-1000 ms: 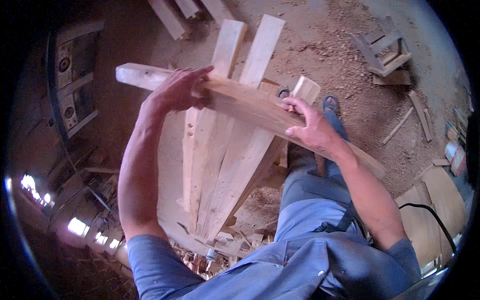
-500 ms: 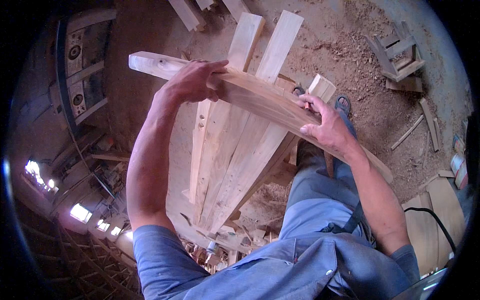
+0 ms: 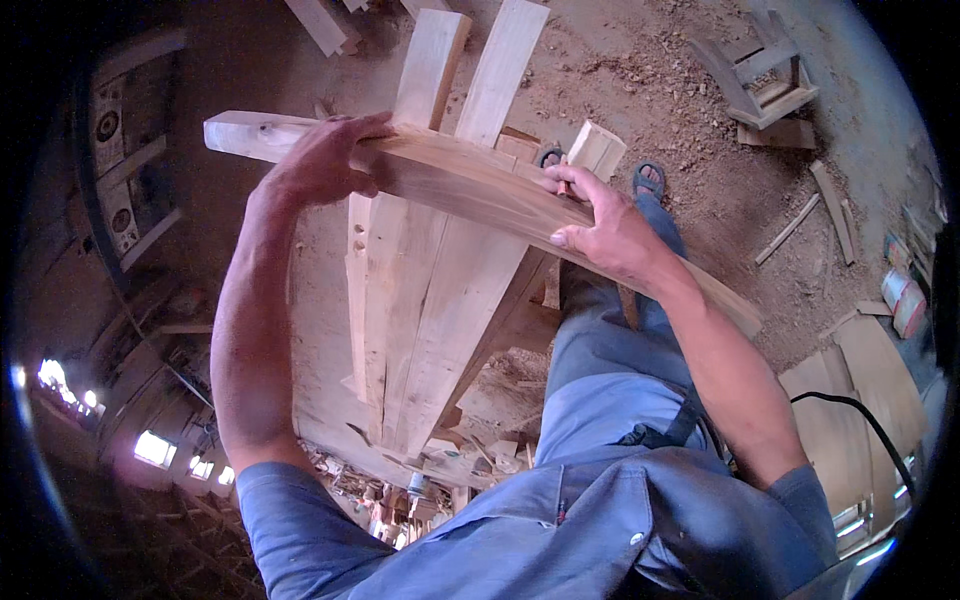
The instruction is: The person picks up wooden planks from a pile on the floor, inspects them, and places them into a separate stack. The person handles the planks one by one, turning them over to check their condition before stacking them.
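Observation:
A long wooden board (image 3: 470,185) stretches across in front of me, its squared end at the far left and its other end past my right forearm. My left hand (image 3: 325,160) is wrapped over the board near that squared end, thumb on the near face. Farther along, my right hand (image 3: 605,225) grips the board with the thumb on the near side. A small orange-tipped piece, perhaps a pencil (image 3: 565,188), shows by its fingers. Below the board lie long planks of a workbench (image 3: 440,300), partly hidden by it.
Two pale boards (image 3: 500,70) stick out beyond the bench. A small wooden frame (image 3: 770,85) sits on the shaving-strewn floor at far right, with loose strips (image 3: 835,210) nearby. Curved sheets (image 3: 850,410) and a black cable (image 3: 865,425) lie at right. A paint can (image 3: 905,300) is there too.
The view has shifted, so the board, bench and floor things all appear farther left and slightly higher. Both hands keep their hold on the board in about the same places.

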A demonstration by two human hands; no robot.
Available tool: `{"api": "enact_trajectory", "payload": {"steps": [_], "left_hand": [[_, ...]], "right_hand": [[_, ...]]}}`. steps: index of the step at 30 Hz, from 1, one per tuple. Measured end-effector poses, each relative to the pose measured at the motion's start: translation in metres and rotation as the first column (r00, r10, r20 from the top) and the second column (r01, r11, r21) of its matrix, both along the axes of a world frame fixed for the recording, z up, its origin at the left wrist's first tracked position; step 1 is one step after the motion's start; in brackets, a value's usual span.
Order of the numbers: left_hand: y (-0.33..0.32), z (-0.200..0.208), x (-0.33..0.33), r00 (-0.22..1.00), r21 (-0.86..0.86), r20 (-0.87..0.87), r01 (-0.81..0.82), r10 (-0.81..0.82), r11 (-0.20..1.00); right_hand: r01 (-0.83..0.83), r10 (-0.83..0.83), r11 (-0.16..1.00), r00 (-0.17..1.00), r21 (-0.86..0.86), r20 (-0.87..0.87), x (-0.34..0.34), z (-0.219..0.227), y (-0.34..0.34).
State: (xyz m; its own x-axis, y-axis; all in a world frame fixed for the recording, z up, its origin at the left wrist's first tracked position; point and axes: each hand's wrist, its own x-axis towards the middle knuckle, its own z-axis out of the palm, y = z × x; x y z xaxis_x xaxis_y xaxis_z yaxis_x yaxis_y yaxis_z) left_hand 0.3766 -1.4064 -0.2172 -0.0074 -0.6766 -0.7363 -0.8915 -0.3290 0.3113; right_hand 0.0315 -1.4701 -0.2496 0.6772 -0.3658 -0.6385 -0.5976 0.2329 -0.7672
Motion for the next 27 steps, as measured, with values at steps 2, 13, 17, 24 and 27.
{"api": "enact_trajectory", "payload": {"steps": [2, 13, 17, 24, 27], "left_hand": [[-0.005, 0.012, -0.006, 1.0, 0.018, 0.007, -0.016, 0.016, 1.0], [-0.004, 0.007, -0.005, 0.999, 0.048, 0.025, -0.028, 0.027, 0.998], [0.004, 0.007, -0.008, 0.992, -0.042, 0.116, 0.054, -0.049, 0.998], [0.042, 0.015, -0.048, 0.998, -0.405, 0.017, -0.052, 0.064, 0.913], [0.068, 0.01, -0.105, 0.952, -0.593, 0.06, -0.207, 0.299, 0.778]], "right_hand": [[0.0, 0.0, 1.0, 1.0, -0.009, 0.007, 0.0, -0.001, 0.001], [-0.043, 0.044, 0.999, 0.999, -0.013, 0.02, 0.001, -0.004, 0.0], [0.018, -0.011, 0.991, 0.998, -0.133, 0.056, 0.0, 0.003, 0.002], [0.188, -0.178, 0.938, 0.982, -0.292, 0.061, -0.031, 0.008, -0.007], [0.155, -0.145, 0.923, 0.988, -0.353, 0.055, -0.02, 0.024, -0.016]]}}
